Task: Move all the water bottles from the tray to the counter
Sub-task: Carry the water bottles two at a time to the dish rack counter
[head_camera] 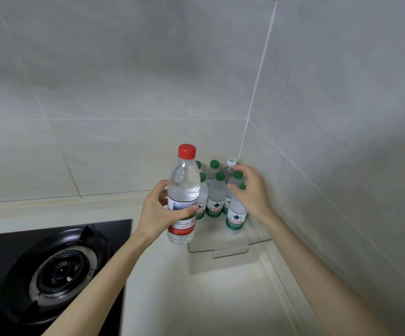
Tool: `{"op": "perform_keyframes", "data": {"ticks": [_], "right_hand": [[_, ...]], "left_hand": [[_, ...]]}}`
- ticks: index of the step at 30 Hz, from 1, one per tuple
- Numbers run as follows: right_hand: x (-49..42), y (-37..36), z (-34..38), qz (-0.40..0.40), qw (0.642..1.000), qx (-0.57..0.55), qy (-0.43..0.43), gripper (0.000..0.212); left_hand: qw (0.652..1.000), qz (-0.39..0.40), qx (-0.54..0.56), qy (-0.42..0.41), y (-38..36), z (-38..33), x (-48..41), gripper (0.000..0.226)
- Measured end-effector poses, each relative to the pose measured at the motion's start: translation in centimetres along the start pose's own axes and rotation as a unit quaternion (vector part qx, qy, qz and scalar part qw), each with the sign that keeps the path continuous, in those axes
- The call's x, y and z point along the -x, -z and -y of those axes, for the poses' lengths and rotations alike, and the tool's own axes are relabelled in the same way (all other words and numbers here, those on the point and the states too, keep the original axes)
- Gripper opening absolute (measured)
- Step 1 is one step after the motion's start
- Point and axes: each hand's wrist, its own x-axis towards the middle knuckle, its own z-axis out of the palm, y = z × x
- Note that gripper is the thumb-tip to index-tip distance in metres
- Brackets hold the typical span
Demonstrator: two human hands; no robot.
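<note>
our left hand (pixel 157 212) grips red-cap bottle (pixel 183 197), upright, just left of tray (pixel 230 251); right hand (pixel 252 190) fingers (pixel 243 169) spread, nearest green-cap bottles (pixel 214 200), upright beneath them.

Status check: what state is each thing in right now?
Red-capped bottle: capped, upright, held by left hand, left of tray.
Green-capped bottles: capped, upright, in clear tray.
White-capped bottle: upright, back corner of tray.
Right hand: over the green caps; grip unclear.
Gas burner: no flame.
</note>
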Motion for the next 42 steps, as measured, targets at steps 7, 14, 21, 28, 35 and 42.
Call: {"op": "perform_keyframes", "data": {"ticks": [7, 14, 21, 28, 35, 42], "right_hand": [[-0.7, -2.6, -7.4, -0.009, 0.99, 0.095, -0.102, 0.062], [-1.7, -4.2, -10.1, -0.088, 0.987, 0.049, -0.124, 0.03], [-1.8, -4.2, -10.5, -0.104, 0.99, 0.027, -0.092, 0.02], [-1.1, -3.7, -7.2, -0.017, 0.999, -0.013, -0.042, 0.022], [1.2, -1.8, 3.8, 0.0, 0.979, -0.196, 0.051, 0.02], [4.7, -2.4, 12.9, 0.128, 0.93, -0.332, 0.091, 0.019]], "left_hand": [[1.0, 0.001, -0.017, 0.0, -0.5, 0.5, -0.9, 0.063], [0.999, 0.014, -0.047, 0.013, -0.3, 1.2, -1.8, 0.071], [0.998, -0.005, -0.054, 0.041, -0.4, 2.5, -1.3, 0.07], [0.998, -0.034, -0.039, 0.048, 0.7, 2.0, 0.2, 0.069], [0.993, -0.106, -0.035, 0.041, 4.1, 0.1, 4.1, 0.07], [0.975, -0.21, -0.067, 0.028, 8.7, -2.4, 10.3, 0.058]]}}
